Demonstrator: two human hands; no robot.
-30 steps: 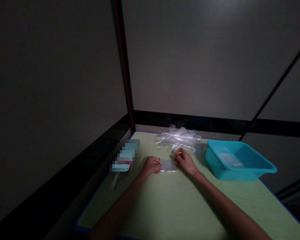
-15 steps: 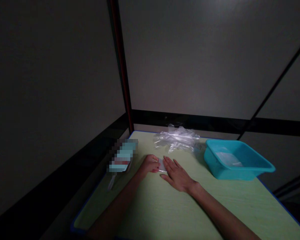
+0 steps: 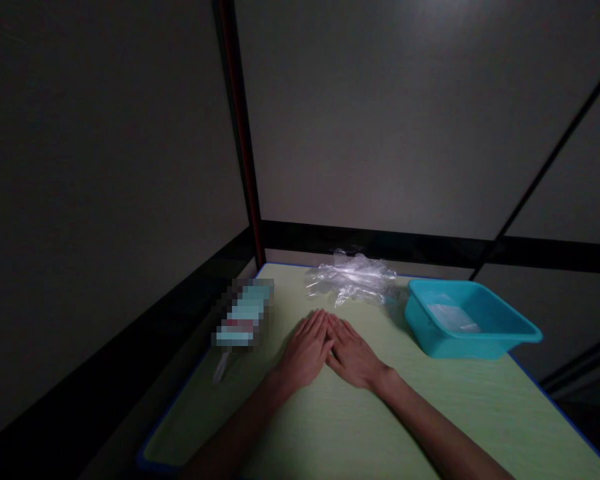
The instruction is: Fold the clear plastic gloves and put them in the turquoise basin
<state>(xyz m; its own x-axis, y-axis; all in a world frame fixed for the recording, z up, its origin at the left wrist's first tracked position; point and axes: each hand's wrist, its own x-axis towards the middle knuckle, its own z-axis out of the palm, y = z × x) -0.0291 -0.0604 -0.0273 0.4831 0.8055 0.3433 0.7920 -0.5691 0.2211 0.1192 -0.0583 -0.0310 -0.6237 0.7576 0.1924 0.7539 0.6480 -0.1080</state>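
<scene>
My left hand (image 3: 306, 348) lies flat near the middle of the table, fingers stretched forward. Beside it, my right hand (image 3: 351, 350) is flat too, and the fingertips of both hands meet. A small clear plastic packet, seen earlier between the hands, is now hidden beneath them. Beyond the fingertips lies a loose pile of clear plastic bags (image 3: 353, 277). To the right stands a turquoise plastic basin (image 3: 460, 343) with a flat whitish plastic packet (image 3: 453, 317) inside it.
A blurred-out pale green and red item (image 3: 245, 317) sits at the table's left edge, with a strip of clear plastic (image 3: 221, 367) just below it. The pale green table (image 3: 370, 433) has a blue edge and stands against grey wall panels (image 3: 370, 133).
My left hand has gone from pinching the packet's left side to lying flat over it. My right hand stays flat, and the packet is now covered.
</scene>
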